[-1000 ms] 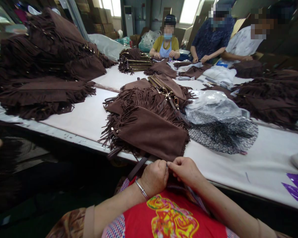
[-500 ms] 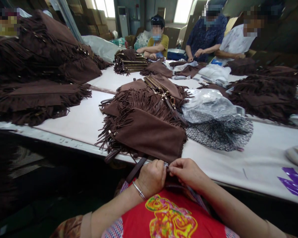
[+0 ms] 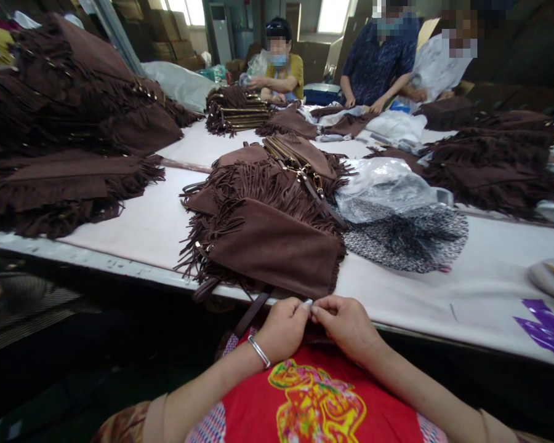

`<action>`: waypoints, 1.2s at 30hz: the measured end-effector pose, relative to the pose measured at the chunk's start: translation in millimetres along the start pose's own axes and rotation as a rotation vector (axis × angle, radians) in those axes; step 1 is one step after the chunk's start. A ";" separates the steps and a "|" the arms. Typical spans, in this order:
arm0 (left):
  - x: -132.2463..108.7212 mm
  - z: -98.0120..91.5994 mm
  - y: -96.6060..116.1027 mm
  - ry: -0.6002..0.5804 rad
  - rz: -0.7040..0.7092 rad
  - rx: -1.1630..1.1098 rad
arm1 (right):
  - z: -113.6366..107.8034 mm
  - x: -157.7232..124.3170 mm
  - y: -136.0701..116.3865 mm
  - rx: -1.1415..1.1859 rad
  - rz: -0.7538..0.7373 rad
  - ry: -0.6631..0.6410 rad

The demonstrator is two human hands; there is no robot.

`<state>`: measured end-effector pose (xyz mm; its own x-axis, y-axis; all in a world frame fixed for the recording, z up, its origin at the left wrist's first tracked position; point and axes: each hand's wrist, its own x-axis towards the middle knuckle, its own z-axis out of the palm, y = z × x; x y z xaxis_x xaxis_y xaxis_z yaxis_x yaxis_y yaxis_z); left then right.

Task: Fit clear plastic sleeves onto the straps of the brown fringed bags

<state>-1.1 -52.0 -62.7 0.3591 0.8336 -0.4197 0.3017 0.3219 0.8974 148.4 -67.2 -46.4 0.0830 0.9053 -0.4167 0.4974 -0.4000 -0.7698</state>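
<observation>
At the table's front edge my left hand (image 3: 285, 329), with a silver bangle on its wrist, is closed in a pinch. My right hand (image 3: 344, 323) is pinched too, its fingertips meeting those of the left. A small pale, shiny bit (image 3: 308, 303) shows between the fingertips; the rest of what they grip is hidden. A dark brown strap (image 3: 253, 312) runs down over the edge beside my left hand. Just beyond both hands lies a brown fringed bag (image 3: 277, 246), flap side up, on more fringed bags with gold zips and clasps.
Right of the bags are clear plastic (image 3: 383, 187) and black-and-white speckled fabric (image 3: 406, 237). Piles of brown fringed bags stand at left (image 3: 69, 166) and right (image 3: 493, 160). Purple film (image 3: 542, 326) lies at far right. Several people work across the table (image 3: 133, 231).
My hands stay together at the edge, fingers slightly shifted, with the pale bit showing more clearly. The view has shifted a little. Across the table, a person in yellow has raised a hand.
</observation>
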 end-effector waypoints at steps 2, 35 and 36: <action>0.0 1.2 0.1 -0.143 -0.195 -0.320 | -0.2 -1.3 -0.5 -0.005 -0.007 0.006; -19.4 -2.4 -0.5 0.085 0.359 0.370 | 24.9 -12.9 18.3 1.106 0.354 -0.316; -19.8 -1.6 1.3 0.064 0.316 0.308 | 25.2 -13.1 19.4 1.161 0.362 -0.336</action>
<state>-9.2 -67.4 -53.0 0.4236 0.8987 -0.1136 0.4385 -0.0937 0.8939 135.2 -90.4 -68.1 -0.2522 0.7049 -0.6629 -0.5724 -0.6611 -0.4852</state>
